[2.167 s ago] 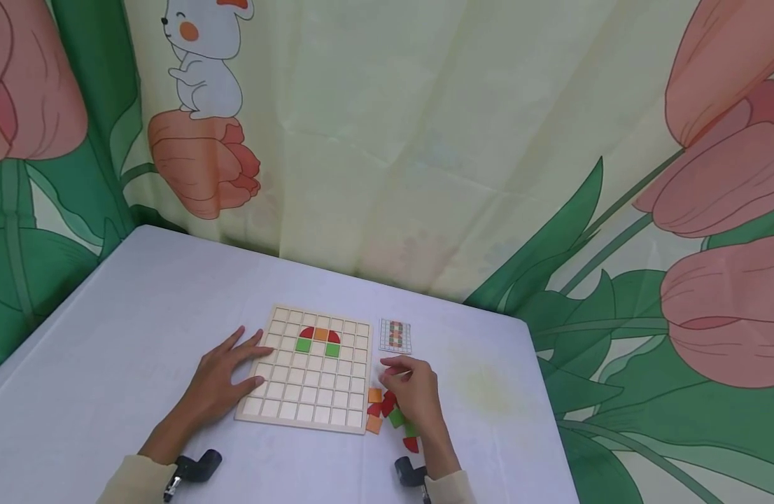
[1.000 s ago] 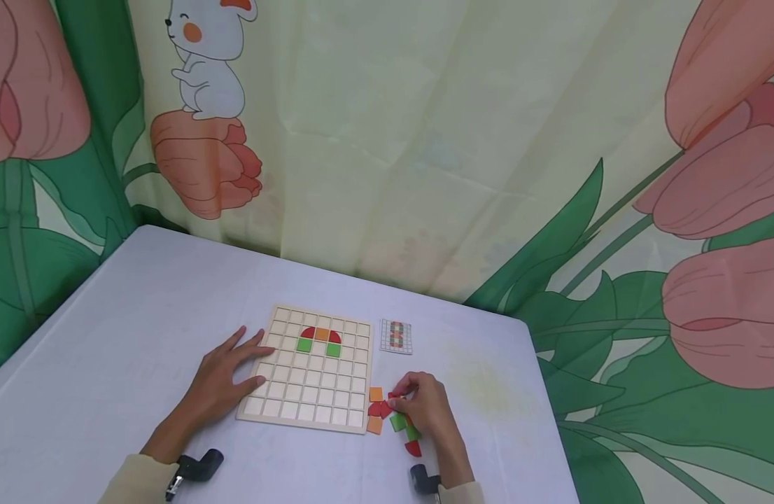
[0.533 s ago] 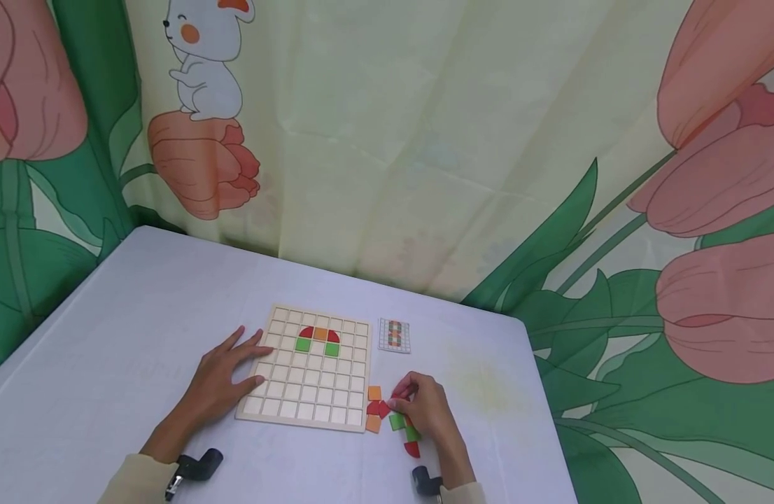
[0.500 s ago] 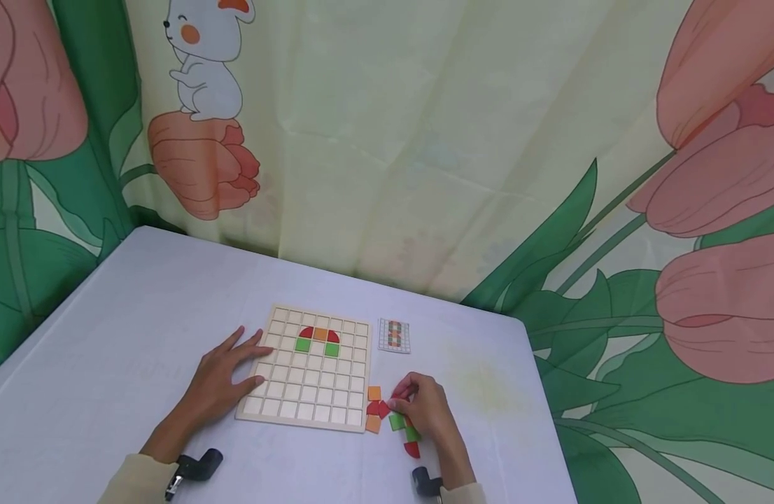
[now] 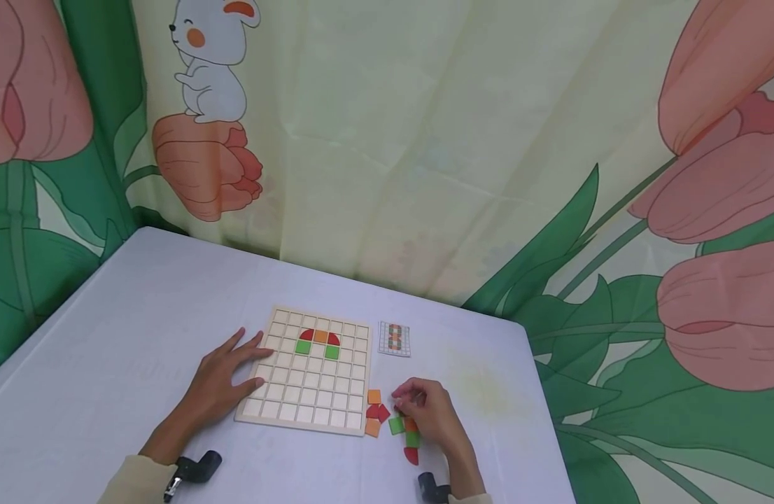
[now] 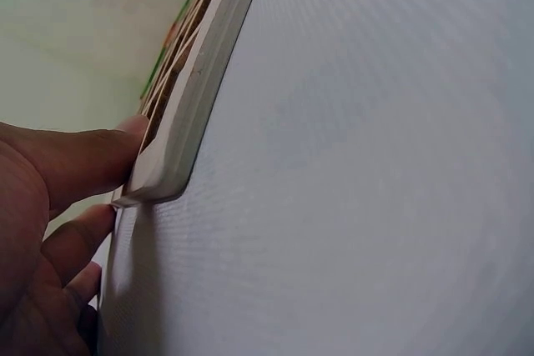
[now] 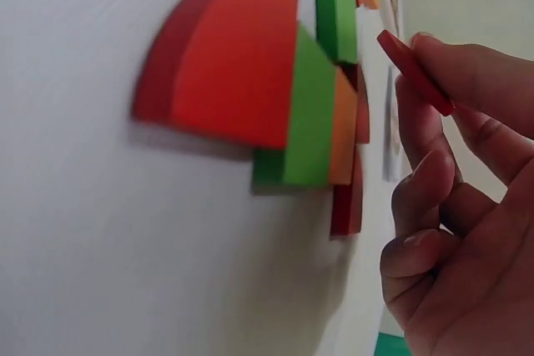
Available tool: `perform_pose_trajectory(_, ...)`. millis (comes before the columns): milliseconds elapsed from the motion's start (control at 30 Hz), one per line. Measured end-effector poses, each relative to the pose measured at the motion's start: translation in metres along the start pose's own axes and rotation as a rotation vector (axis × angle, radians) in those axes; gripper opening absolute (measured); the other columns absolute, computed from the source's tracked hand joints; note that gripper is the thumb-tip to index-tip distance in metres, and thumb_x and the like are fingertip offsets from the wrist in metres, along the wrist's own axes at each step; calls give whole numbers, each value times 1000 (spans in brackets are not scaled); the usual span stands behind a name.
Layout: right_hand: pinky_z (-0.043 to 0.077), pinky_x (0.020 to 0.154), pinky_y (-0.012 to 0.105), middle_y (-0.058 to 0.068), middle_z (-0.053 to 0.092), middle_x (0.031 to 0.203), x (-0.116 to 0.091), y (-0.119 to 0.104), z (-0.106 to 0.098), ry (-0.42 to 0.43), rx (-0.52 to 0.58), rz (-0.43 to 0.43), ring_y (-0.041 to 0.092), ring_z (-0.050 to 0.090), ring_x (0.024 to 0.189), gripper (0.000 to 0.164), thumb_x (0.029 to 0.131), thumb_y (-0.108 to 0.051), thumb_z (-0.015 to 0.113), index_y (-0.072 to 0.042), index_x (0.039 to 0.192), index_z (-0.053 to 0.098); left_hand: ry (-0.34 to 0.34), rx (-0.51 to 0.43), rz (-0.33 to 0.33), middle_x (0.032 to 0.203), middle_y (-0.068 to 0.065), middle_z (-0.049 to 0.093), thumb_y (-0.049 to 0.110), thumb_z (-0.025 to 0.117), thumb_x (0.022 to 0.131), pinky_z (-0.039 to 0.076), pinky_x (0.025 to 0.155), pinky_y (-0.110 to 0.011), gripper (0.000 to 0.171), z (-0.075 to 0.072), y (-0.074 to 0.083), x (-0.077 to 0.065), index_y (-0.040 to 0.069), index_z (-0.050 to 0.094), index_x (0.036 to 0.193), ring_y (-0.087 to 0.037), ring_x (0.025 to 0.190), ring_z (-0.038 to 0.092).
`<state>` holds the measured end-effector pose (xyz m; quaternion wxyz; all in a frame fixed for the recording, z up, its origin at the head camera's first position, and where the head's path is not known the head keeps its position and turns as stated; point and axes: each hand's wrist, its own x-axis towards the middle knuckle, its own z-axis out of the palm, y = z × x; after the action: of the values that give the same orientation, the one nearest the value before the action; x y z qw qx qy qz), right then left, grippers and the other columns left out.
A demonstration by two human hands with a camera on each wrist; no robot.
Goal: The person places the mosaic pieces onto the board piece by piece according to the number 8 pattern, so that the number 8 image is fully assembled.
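A wooden grid board (image 5: 311,397) lies on the table; red quarter-round tiles, an orange square and green squares sit in its upper cells. My left hand (image 5: 220,378) rests on the board's left edge, fingers spread. In the left wrist view its thumb (image 6: 92,160) touches the board's corner rim. To the right of the board, my right hand (image 5: 432,414) pinches a red tile (image 7: 415,74) between thumb and index finger, raised over the loose tiles. Below that hand lie a green square (image 5: 413,439) and a red quarter-round tile (image 5: 411,456).
Beyond the right hand lies a small printed pattern card (image 5: 395,339). Loose orange squares, one of them an orange tile (image 5: 374,397), and red tiles lie along the board's right edge. A printed curtain (image 5: 387,140) hangs behind the white table (image 5: 173,308).
My right hand has moved from near the card to the loose tiles and now has a red tile lifted off them. The left hand has stayed at the board's edge.
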<state>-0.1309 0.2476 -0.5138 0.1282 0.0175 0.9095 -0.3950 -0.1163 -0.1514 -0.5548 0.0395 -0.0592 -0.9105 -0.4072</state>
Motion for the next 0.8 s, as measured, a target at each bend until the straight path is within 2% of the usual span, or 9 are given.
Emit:
perform_pose_trajectory(133,61,66,26,0,74,90,2,-4,2,9,70,-20,21,69,73,12,92,-25,85,-19,99,77,-2,2,0,167,-13,45,12,85,86,22,119,-77,56,0,-1,0,18,70,139,-45,162,23)
perform_pose_trajectory(267,57,59,25,2,74,81,5,-12,10,27,132,-18,19,64,67,15,90,-24,87,-16,95,75,-1,2,4,167,-14,45,12,85,86,22,119,-77,56,0,-1,0,18,70,139,-45,162,23)
perform_pose_trajectory(433,55,57,24,2,74,78,8,-27,23,34,149,-3,18,66,68,18,90,-29,87,-17,94,73,0,-4,8,167,-14,45,12,85,86,21,118,-78,56,1,-1,1,18,70,139,-45,162,23)
perform_pose_trajectory(667,51,56,21,-2,75,78,19,-51,40,54,165,-73,14,61,66,11,91,-25,85,-19,93,76,3,-1,8,167,-14,46,12,85,86,22,118,-78,56,1,-1,1,17,70,139,-45,162,23)
perform_pose_trajectory(800,50,57,21,-4,75,77,27,-65,52,50,177,-85,13,60,67,7,90,-21,85,-20,92,79,6,-2,7,167,-13,46,13,85,85,22,118,-78,56,1,-1,1,18,70,139,-45,162,24)
